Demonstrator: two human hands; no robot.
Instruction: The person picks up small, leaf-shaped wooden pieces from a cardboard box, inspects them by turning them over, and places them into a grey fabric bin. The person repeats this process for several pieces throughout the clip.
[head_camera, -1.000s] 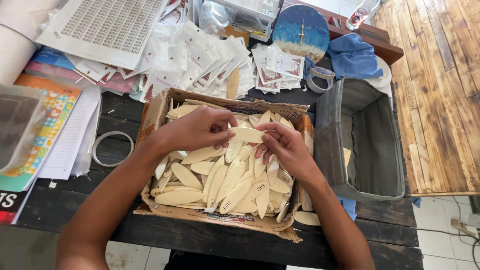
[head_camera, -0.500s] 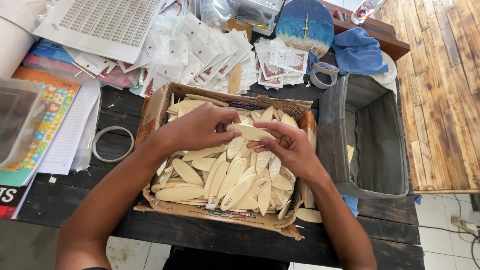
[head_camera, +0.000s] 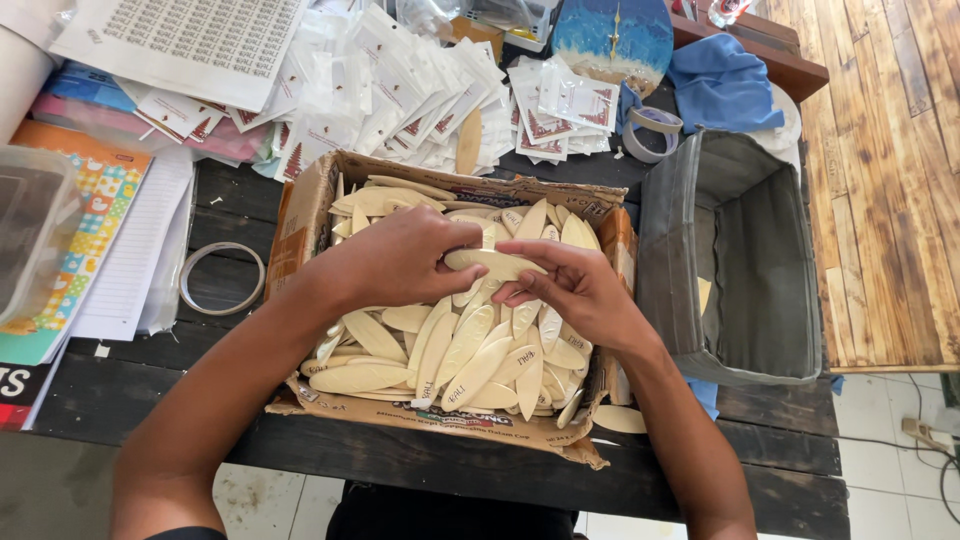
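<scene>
A shallow cardboard box (head_camera: 305, 215) on a dark wooden table holds several pale, leaf-shaped wooden pieces (head_camera: 450, 350). Both of my hands hover over the box's middle. My left hand (head_camera: 400, 258) and my right hand (head_camera: 570, 285) together grip one pale wooden piece (head_camera: 497, 264), held flat between the fingertips above the pile. Parts of that piece are hidden by my fingers.
Many small plastic packets (head_camera: 400, 90) lie spread behind the box. A grey fabric bin (head_camera: 735, 260) stands at the right, a tape roll (head_camera: 650, 130) and blue cloth (head_camera: 720, 85) behind it. A clear ring (head_camera: 222, 278), papers and a plastic tub (head_camera: 30, 240) lie left.
Both hands stay over the box holding the wooden piece; the fingers have shifted slightly along it. The view moved a little closer.
</scene>
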